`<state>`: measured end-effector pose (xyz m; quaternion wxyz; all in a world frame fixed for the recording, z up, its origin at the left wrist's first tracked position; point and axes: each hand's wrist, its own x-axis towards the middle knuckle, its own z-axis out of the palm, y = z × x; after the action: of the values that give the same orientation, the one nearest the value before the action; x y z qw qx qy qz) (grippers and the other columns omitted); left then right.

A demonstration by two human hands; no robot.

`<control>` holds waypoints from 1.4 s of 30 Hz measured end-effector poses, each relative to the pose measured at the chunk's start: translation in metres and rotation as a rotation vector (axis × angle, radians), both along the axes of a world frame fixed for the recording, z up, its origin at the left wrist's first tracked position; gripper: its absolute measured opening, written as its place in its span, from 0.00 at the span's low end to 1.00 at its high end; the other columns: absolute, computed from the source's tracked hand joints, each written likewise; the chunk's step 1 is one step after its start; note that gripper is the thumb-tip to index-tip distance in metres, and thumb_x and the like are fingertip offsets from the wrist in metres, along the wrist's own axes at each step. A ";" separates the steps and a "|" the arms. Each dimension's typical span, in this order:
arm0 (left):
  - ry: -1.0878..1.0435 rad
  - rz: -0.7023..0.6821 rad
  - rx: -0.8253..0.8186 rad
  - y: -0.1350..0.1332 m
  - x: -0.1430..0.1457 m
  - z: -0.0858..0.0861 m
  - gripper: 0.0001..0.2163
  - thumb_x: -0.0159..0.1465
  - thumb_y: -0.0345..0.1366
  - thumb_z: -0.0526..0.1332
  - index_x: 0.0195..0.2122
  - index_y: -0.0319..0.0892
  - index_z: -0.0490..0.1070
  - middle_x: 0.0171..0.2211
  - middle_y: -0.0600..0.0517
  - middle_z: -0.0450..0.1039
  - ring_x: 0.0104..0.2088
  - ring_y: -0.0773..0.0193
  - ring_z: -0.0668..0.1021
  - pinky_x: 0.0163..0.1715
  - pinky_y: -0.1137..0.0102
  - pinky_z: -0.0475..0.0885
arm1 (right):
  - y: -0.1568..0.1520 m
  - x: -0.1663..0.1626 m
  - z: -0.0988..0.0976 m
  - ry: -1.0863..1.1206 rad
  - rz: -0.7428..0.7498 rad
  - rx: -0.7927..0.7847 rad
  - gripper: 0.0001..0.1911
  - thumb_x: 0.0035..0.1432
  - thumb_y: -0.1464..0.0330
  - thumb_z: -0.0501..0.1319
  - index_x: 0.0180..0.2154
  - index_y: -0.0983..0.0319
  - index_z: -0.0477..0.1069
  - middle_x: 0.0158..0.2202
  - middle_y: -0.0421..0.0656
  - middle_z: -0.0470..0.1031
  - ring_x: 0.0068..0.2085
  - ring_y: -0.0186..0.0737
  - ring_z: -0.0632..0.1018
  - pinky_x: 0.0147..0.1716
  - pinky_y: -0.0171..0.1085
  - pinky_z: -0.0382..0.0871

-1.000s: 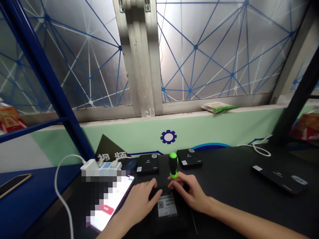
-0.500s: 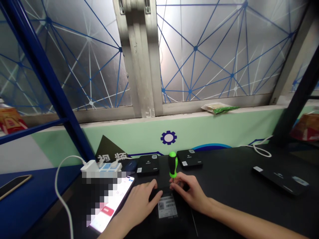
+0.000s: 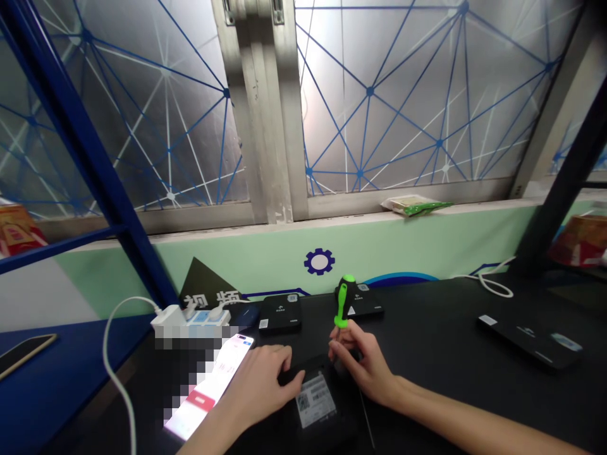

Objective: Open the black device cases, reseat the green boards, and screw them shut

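Observation:
A black box (image 3: pixel 339 414) with a white printed label (image 3: pixel 315 400) on its upper face lies in front of me at the bottom middle. My left hand (image 3: pixel 263 379) grips its far left corner, thumb on top beside the label. Between the fingertips of my right hand (image 3: pixel 363 360) is the shaft of a screwdriver (image 3: pixel 343 303) with a black and green handle. The handle points up and leans a little right. Its tip is hidden behind my fingers, so I cannot tell whether it touches the box. A thin, pale, rod-like line (image 3: pixel 367 420) runs along the box's right side.
Two similar black boxes, one left (image 3: pixel 279 313) and one right (image 3: pixel 372 302), stand by the wall; another black box (image 3: pixel 528 341) lies at right. A lit phone (image 3: pixel 208 392) is beside my left forearm. Behind it sits a white power strip (image 3: pixel 203 319) with a white cable (image 3: pixel 111 366).
The screwdriver has moved right and tipped from nearly upright to a rightward lean, my right hand shifting with it. The labelled box has turned slightly under my left hand.

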<state>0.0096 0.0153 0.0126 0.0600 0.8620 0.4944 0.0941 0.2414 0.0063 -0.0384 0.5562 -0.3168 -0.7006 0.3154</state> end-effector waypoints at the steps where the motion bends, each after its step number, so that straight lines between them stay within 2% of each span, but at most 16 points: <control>1: -0.001 -0.010 0.003 0.001 -0.001 0.001 0.12 0.61 0.44 0.59 0.25 0.45 0.62 0.23 0.56 0.69 0.24 0.63 0.71 0.24 0.70 0.55 | 0.000 0.000 0.001 -0.004 0.006 -0.007 0.08 0.70 0.62 0.56 0.42 0.60 0.66 0.29 0.41 0.75 0.29 0.36 0.77 0.31 0.33 0.71; 7: 0.027 -0.037 0.052 0.003 -0.005 0.005 0.14 0.57 0.40 0.59 0.18 0.44 0.57 0.19 0.56 0.66 0.21 0.65 0.69 0.24 0.69 0.54 | 0.000 -0.002 0.001 0.017 0.030 -0.065 0.11 0.70 0.59 0.55 0.43 0.60 0.64 0.28 0.40 0.74 0.27 0.36 0.75 0.27 0.33 0.71; 12: 0.050 -0.040 0.065 0.005 -0.010 0.004 0.17 0.57 0.38 0.57 0.15 0.43 0.54 0.16 0.55 0.65 0.21 0.64 0.70 0.25 0.68 0.57 | 0.001 -0.001 -0.002 0.048 0.060 -0.087 0.10 0.70 0.60 0.55 0.43 0.60 0.64 0.28 0.40 0.74 0.25 0.34 0.73 0.24 0.31 0.68; 18: 0.028 -0.173 -0.030 0.001 -0.010 0.002 0.18 0.61 0.37 0.56 0.16 0.43 0.54 0.16 0.56 0.65 0.19 0.66 0.69 0.24 0.70 0.57 | 0.001 -0.001 -0.001 0.035 0.023 -0.070 0.10 0.70 0.60 0.56 0.43 0.60 0.64 0.28 0.39 0.74 0.25 0.34 0.74 0.25 0.31 0.69; 20: 0.023 -0.119 0.003 0.000 -0.007 0.002 0.16 0.65 0.41 0.56 0.20 0.44 0.59 0.18 0.56 0.66 0.21 0.64 0.71 0.23 0.70 0.57 | 0.002 -0.002 -0.001 0.028 -0.001 -0.060 0.10 0.70 0.60 0.56 0.43 0.60 0.65 0.28 0.39 0.74 0.26 0.34 0.75 0.27 0.32 0.70; 22: 0.012 -0.012 0.039 0.001 -0.004 0.000 0.12 0.67 0.46 0.55 0.32 0.46 0.68 0.21 0.56 0.68 0.23 0.61 0.74 0.24 0.70 0.58 | 0.004 -0.002 -0.002 0.026 -0.024 -0.054 0.11 0.70 0.59 0.56 0.43 0.60 0.65 0.28 0.40 0.75 0.27 0.35 0.76 0.28 0.33 0.72; 24: 0.005 0.050 0.027 0.003 -0.003 -0.002 0.14 0.69 0.48 0.53 0.47 0.46 0.68 0.25 0.55 0.72 0.27 0.57 0.77 0.26 0.69 0.61 | 0.005 -0.001 -0.003 0.023 -0.031 -0.054 0.11 0.70 0.59 0.56 0.43 0.60 0.66 0.29 0.41 0.76 0.28 0.36 0.77 0.29 0.33 0.73; 26: 0.008 0.037 -0.004 0.004 -0.003 -0.005 0.17 0.71 0.49 0.51 0.54 0.47 0.66 0.30 0.52 0.75 0.32 0.54 0.79 0.29 0.68 0.64 | 0.005 -0.001 -0.003 0.017 -0.032 -0.047 0.11 0.69 0.59 0.56 0.43 0.61 0.67 0.30 0.42 0.77 0.29 0.37 0.78 0.29 0.33 0.73; 29: 0.012 -0.005 -0.022 0.004 -0.004 -0.009 0.17 0.72 0.48 0.49 0.53 0.47 0.68 0.36 0.49 0.77 0.36 0.52 0.80 0.33 0.67 0.66 | 0.004 -0.001 -0.001 -0.013 -0.062 -0.022 0.11 0.69 0.60 0.57 0.42 0.61 0.69 0.31 0.43 0.78 0.30 0.38 0.78 0.32 0.35 0.74; 33: 0.017 -0.006 -0.016 0.002 -0.003 -0.010 0.17 0.72 0.49 0.50 0.52 0.46 0.68 0.33 0.50 0.77 0.36 0.51 0.80 0.31 0.68 0.65 | 0.004 0.000 0.002 -0.067 -0.104 -0.002 0.11 0.68 0.61 0.57 0.41 0.61 0.72 0.31 0.43 0.79 0.31 0.39 0.79 0.34 0.35 0.73; 42: 0.021 -0.002 -0.035 0.000 -0.002 -0.007 0.16 0.72 0.49 0.49 0.51 0.46 0.68 0.31 0.51 0.75 0.35 0.53 0.79 0.30 0.68 0.64 | 0.008 -0.003 0.001 -0.100 -0.080 -0.028 0.13 0.68 0.59 0.58 0.40 0.62 0.72 0.30 0.42 0.77 0.30 0.37 0.77 0.33 0.35 0.73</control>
<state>0.0072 0.0151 0.0057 0.0700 0.8622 0.4958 0.0764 0.2384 0.0141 -0.0376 0.5281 -0.3675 -0.7100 0.2864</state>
